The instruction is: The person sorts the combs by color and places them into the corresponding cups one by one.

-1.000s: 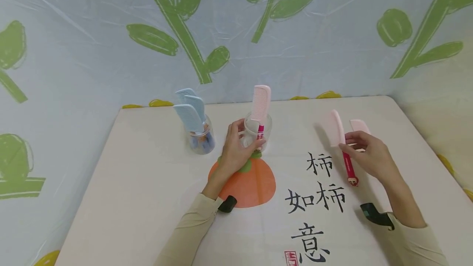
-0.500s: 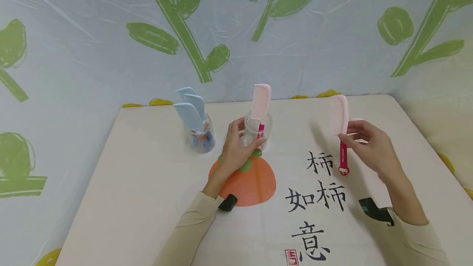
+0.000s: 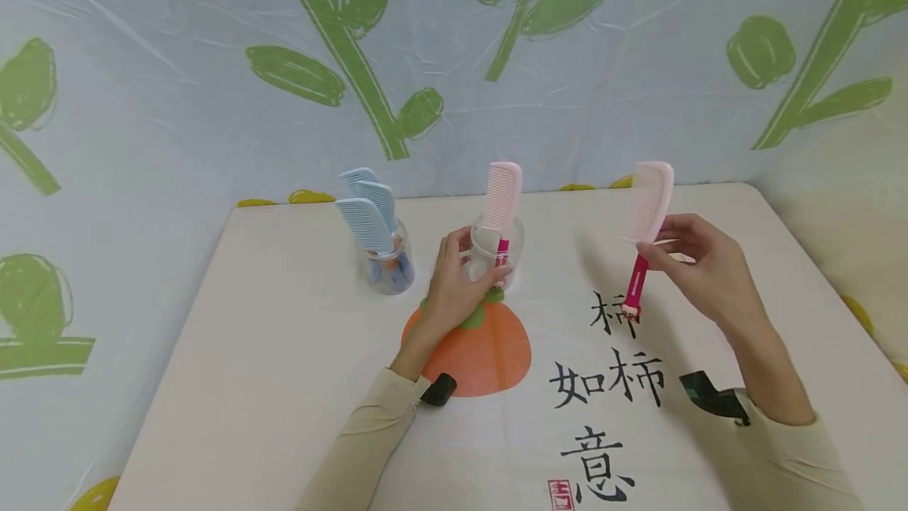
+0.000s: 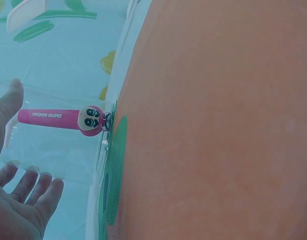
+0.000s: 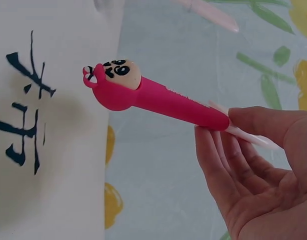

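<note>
My left hand (image 3: 457, 282) grips a clear glass jar (image 3: 512, 236), with the thumb on one side and the fingers on the other. In that jar stands a pink comb (image 3: 503, 192), teeth part up, its red handle (image 4: 53, 119) ending in a cartoon head at the bottom. Away to the right, my right hand (image 3: 702, 266) pinches a second pink comb (image 3: 649, 199) near where the head meets the handle. This comb is tilted above the table, with its cartoon-headed red handle (image 5: 173, 104) pointing down and left.
Left of the held jar, another glass jar (image 3: 397, 282) holds several blue combs (image 3: 365, 223). The pale table (image 3: 284, 361) bears a printed orange persimmon (image 3: 489, 353) and black characters (image 3: 606, 385). A patterned cloth (image 3: 567, 101) hangs behind the table's far edge.
My right hand has raised its comb and moved it left, swinging the handle end leftward. Part of another pink comb, seen behind that hand earlier, is now hidden. My left hand stays on the jar.
</note>
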Action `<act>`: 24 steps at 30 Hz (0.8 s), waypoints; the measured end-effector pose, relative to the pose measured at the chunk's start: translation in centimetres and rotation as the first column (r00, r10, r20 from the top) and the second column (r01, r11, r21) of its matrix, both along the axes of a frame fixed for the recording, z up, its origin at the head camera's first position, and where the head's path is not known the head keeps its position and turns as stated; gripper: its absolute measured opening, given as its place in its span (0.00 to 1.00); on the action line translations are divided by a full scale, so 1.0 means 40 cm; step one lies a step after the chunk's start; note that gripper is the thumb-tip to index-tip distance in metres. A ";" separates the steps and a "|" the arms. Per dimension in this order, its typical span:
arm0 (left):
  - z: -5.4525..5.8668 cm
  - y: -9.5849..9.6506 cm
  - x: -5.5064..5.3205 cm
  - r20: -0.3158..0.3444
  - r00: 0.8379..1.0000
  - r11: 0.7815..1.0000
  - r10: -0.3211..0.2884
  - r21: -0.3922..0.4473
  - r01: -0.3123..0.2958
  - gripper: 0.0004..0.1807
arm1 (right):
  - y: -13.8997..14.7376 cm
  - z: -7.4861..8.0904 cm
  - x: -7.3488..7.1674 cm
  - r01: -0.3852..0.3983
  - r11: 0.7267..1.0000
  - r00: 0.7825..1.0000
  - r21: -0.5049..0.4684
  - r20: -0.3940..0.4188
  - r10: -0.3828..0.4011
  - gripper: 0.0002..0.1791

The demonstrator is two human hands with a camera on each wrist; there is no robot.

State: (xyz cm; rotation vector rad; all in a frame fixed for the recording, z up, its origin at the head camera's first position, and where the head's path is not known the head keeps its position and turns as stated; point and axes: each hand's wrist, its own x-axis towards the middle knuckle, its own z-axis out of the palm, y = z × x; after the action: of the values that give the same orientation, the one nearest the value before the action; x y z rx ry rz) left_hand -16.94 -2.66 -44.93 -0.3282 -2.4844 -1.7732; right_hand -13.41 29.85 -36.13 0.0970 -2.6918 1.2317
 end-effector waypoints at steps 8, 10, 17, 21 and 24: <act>-0.003 -0.001 0.001 -0.009 1.000 1.000 0.008 -0.008 -0.008 0.43 | -0.035 0.011 -0.020 -0.019 0.992 0.999 -0.123 -0.039 0.015 0.24; -0.003 -0.001 0.001 -0.008 1.000 1.000 0.009 -0.010 -0.009 0.43 | -0.046 0.016 -0.024 -0.022 0.989 0.999 -0.149 -0.045 0.016 0.24; -0.001 -0.001 0.001 0.007 1.000 1.000 0.002 -0.008 -0.002 0.43 | -0.079 0.033 -0.033 -0.077 0.959 0.992 -0.271 -0.122 0.046 0.23; -0.001 0.000 0.000 0.008 1.000 1.000 0.004 -0.011 -0.003 0.43 | -0.096 0.039 -0.038 -0.139 0.910 0.981 -0.390 -0.180 0.073 0.23; -0.001 0.001 0.001 0.007 1.000 1.000 0.008 -0.010 -0.007 0.43 | -0.109 0.044 -0.043 -0.186 0.858 0.973 -0.479 -0.209 0.094 0.23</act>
State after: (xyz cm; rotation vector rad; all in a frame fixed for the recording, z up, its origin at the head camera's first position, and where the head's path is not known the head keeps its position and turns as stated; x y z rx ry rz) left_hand -16.90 -2.62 -44.97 -0.3131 -2.4969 -1.7633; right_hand -15.13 25.49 -34.37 0.3203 -2.1662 1.8243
